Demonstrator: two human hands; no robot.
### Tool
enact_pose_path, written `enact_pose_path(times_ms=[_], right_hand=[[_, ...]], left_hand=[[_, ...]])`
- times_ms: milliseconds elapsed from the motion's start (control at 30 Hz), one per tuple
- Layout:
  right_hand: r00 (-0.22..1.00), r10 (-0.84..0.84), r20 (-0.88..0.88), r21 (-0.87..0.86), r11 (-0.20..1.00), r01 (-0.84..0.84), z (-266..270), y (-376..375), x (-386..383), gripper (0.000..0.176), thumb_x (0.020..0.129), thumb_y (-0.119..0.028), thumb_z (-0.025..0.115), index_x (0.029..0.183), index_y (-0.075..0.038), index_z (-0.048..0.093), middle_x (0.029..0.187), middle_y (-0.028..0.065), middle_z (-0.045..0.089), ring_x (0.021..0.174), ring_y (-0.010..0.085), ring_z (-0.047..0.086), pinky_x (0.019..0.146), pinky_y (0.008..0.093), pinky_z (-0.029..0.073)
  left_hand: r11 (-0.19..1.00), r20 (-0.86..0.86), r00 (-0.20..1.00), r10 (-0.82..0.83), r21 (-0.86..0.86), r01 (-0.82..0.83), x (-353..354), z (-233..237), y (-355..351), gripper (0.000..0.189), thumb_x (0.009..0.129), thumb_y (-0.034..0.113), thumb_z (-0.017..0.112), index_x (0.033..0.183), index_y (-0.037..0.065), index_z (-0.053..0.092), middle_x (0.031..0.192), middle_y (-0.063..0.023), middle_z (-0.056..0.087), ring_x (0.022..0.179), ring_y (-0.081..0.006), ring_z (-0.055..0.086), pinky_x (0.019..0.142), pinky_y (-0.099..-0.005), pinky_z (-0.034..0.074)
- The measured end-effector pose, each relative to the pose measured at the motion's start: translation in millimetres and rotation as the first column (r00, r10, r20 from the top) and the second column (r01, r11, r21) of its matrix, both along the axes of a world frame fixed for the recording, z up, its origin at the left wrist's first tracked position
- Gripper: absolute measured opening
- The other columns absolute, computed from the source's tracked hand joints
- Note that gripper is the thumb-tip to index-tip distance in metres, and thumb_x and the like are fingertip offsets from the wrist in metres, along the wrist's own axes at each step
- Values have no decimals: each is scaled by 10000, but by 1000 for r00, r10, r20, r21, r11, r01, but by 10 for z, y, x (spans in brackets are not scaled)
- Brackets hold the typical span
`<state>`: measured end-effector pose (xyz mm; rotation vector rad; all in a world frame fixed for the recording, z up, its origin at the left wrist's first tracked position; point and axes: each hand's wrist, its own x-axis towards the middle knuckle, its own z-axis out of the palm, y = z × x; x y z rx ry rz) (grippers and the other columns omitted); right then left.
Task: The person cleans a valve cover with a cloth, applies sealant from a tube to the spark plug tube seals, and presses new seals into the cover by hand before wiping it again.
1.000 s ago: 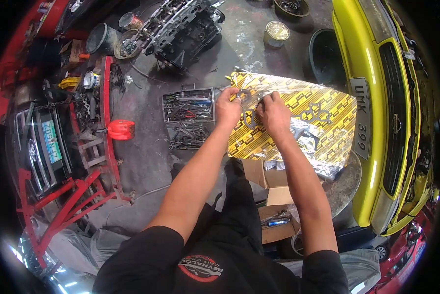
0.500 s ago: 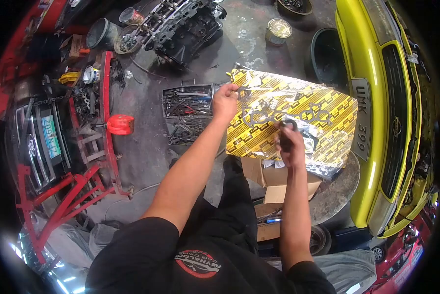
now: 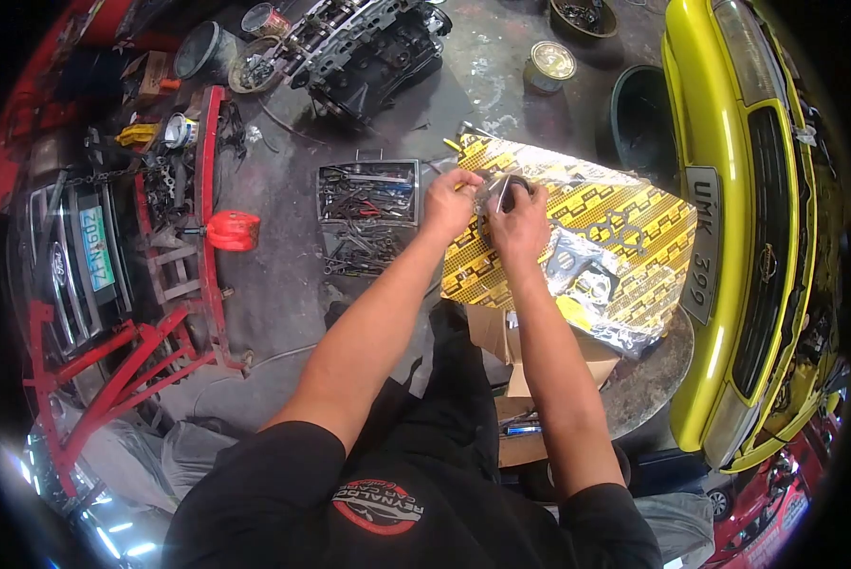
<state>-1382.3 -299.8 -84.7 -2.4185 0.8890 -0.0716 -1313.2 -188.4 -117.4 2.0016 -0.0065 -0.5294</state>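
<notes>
My left hand (image 3: 451, 204) is closed in a pinch over the left end of a yellow, black-patterned gasket-set package (image 3: 653, 213); what its fingertips hold is too small to make out. Close beside it, my right hand (image 3: 522, 223) grips a dark round thing (image 3: 514, 192), shaped like a ring or roll, its lower part hidden by the fingers. Flat on the package lies a thin grey gasket (image 3: 620, 230). Clear plastic with more gaskets (image 3: 586, 275) rests just below it.
Under the package stand an open cardboard box (image 3: 496, 337) and a round worn tabletop (image 3: 667, 365). A toolbox (image 3: 368, 223) full of tools sits left on the floor. An engine (image 3: 373, 66) is ahead, a yellow car bumper (image 3: 695, 284) right, a red steel frame (image 3: 212, 171) left.
My right hand has moved up and left with the dark round thing, meeting my left hand. My left hand stays near the package's left end. The plastic-wrapped gaskets are now more exposed.
</notes>
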Motion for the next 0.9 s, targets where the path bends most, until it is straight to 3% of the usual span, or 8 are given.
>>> enact_pose_path(times_ms=[67, 167, 367, 567, 667, 700, 800, 900], right_hand=[[995, -95, 41, 4, 995, 95, 40, 95, 96, 552, 769, -422, 751, 1150, -27, 690, 1215, 172, 563, 1060, 367, 626, 864, 466, 524], [985, -148, 86, 11, 989, 147, 7, 164, 113, 554, 766, -439, 748, 1115, -12, 695, 1206, 176, 563, 1031, 377, 632, 854, 470, 525], [971, -233, -51, 126, 963, 237, 106, 221, 271, 522, 785, -412, 730, 1117, -11, 692, 1194, 174, 558, 1030, 384, 626, 877, 470, 513], [975, -203, -85, 102, 972, 211, -14, 316, 315, 461, 819, -370, 695, 1085, 6, 676, 1175, 188, 555, 1027, 388, 619, 880, 478, 500], [975, -221, -23, 159, 962, 222, -119, 181, 210, 444, 830, -337, 689, 1103, 12, 658, 1171, 192, 560, 1002, 397, 622, 883, 483, 497], [973, -225, -46, 77, 971, 228, -92, 166, 152, 439, 834, -311, 688, 1143, -2, 645, 1148, 185, 569, 976, 393, 627, 867, 479, 504], [984, -178, 16, 13, 984, 178, -98, 127, 11, 407, 828, -299, 688, 1132, -30, 662, 1128, 180, 573, 966, 379, 632, 844, 473, 514], [983, -174, 60, 14, 985, 173, -88, 149, -17, 403, 817, -310, 693, 1139, -69, 695, 1120, 164, 573, 961, 367, 639, 834, 463, 524]], left_hand=[[995, -41, 996, 75, -62, -78, -2, 2, 21, 230, 870, 66, 644, 1095, 68, 692, 909, -143, 710, 860, -262, 680, 785, -354, 522], [995, 59, 994, 87, -47, -85, -30, -57, 27, 290, 864, 43, 621, 1147, 75, 676, 893, -132, 707, 843, -246, 677, 776, -356, 521], [994, -123, 991, 60, -87, -71, 87, -99, 74, 344, 821, -65, 569, 1139, 11, 677, 879, -38, 652, 767, -108, 583, 718, -257, 489], [966, -250, 965, 85, -218, -142, 76, 5, 97, 311, 824, -49, 625, 1124, 12, 685, 901, -41, 676, 768, -115, 599, 707, -265, 497], [998, -42, 999, 27, -48, -29, 73, -116, 121, 276, 824, -12, 662, 1095, 26, 698, 871, -38, 685, 759, -117, 609, 700, -278, 505], [997, 10, 1000, -6, 75, 5, 71, 3, 130, 256, 815, 21, 681, 1069, 45, 706, 843, -62, 696, 748, -149, 631, 704, -301, 517], [997, 174, 984, -32, 68, 21, 44, -28, 114, 276, 794, 39, 697, 1069, 56, 705, 861, -105, 711, 772, -191, 663, 730, -322, 527], [993, 44, 996, -73, 92, 68, 111, 48, 89, 285, 785, 38, 686, 1069, 51, 706, 904, -135, 724, 818, -216, 690, 767, -335, 538]])
